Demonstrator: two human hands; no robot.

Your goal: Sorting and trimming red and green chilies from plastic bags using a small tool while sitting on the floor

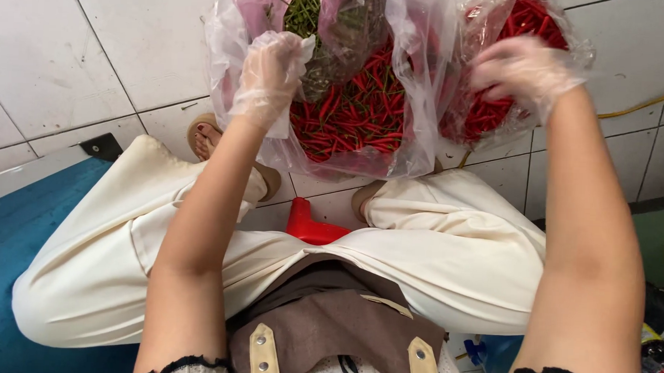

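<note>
Left hand (271, 74) grips bag (414, 149) (red chillies (349, 113) inside).

White floor tiles (94, 46) with dark grout covered the ground. A blue mat (21, 227) lay alongside a yellow cable (644, 104).

Bright, even light — soft shadows, right hand (524, 68) motion-blurred.

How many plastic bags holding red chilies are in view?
2. One bag sits on the floor between the feet, under the left hand; the other is right of it, under the right hand. More may lie off frame.
</note>
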